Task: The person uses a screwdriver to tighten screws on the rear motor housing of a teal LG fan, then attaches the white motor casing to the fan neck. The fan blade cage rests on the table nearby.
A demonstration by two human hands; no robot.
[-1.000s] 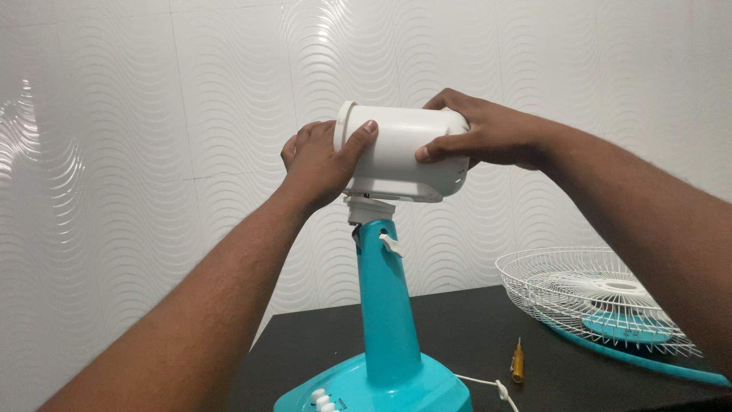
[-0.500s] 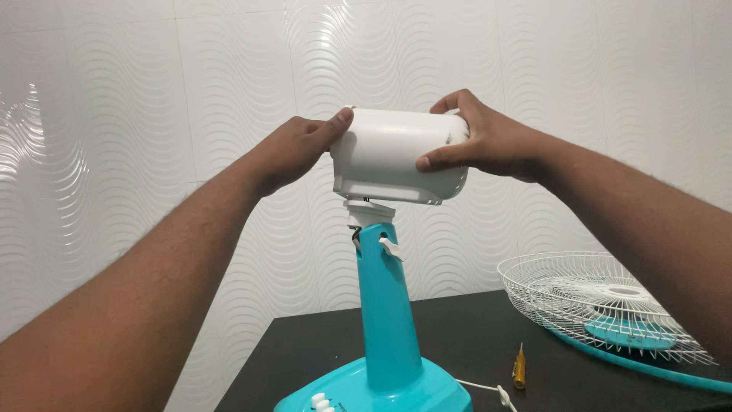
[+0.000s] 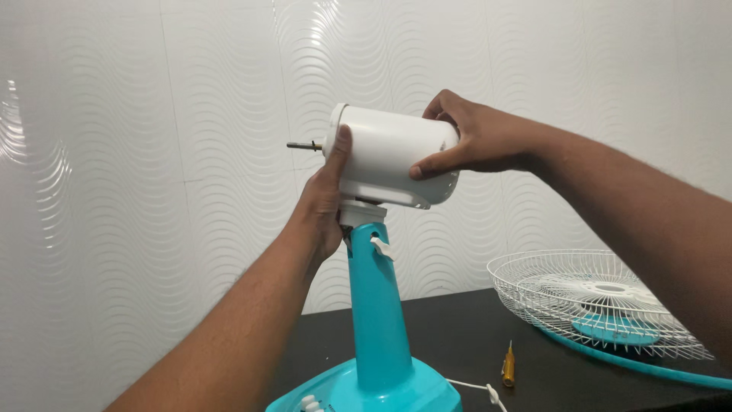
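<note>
We are gripping the white fan motor housing (image 3: 393, 156), left hand (image 3: 324, 202) apparently cupping its front, right hand (image 3: 473, 137) clasping its rear.

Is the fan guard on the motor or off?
Off. The guard lies on the table; the motor housing's shaft sticks out bare.

My left hand (image 3: 324, 206) has dropped from the front rim of the white motor housing (image 3: 393, 156) to its underside near the neck. The front is now uncovered, exposing the dark shaft (image 3: 303, 145). The housing sits slightly more level.
</note>
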